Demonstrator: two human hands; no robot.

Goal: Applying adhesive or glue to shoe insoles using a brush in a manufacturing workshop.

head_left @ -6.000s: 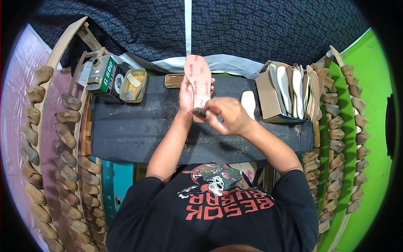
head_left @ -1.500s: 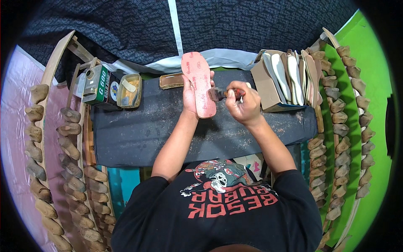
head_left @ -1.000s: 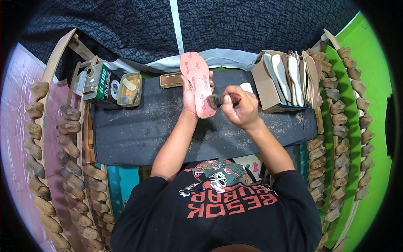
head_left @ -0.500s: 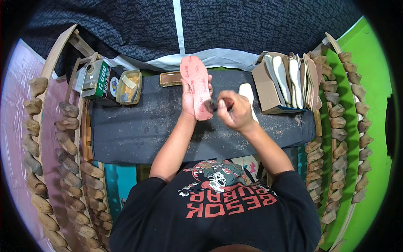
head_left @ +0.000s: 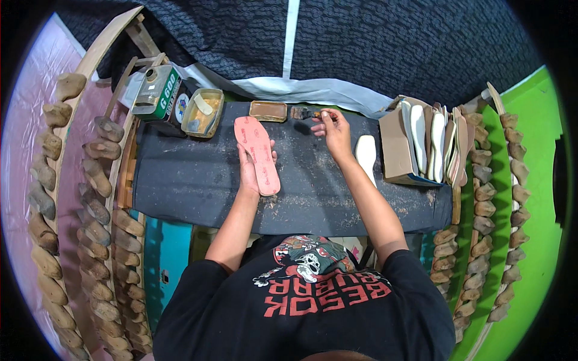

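My left hand [head_left: 246, 173] is wrapped round a pink insole [head_left: 259, 157] with red print, held above the dark-covered table, its flat face upward. Farther back, my right hand [head_left: 335, 133] grips a dark-bristled brush [head_left: 306, 113] by its handle, between thumb and fingers. The bristles point left, apart from the insole. Just left of the brush sits a shallow rectangular tray [head_left: 268, 120] with brown contents. To the right of my right forearm, a cream-white insole [head_left: 366, 155] lies on the table.
At the back left stand a green-and-white metal can [head_left: 158, 99] and a tub [head_left: 196, 133] holding a scraper-like piece. A cardboard box [head_left: 400, 149] of upright insoles occupies the right end. Racks of wooden shoe lasts [head_left: 96, 204] flank both sides; a patterned dark curtain [head_left: 385, 54] hangs behind.
My right hand has carried the brush off the insole, away toward the back of the table beside the tray. The insole stays in my left hand. The whole view has shifted.
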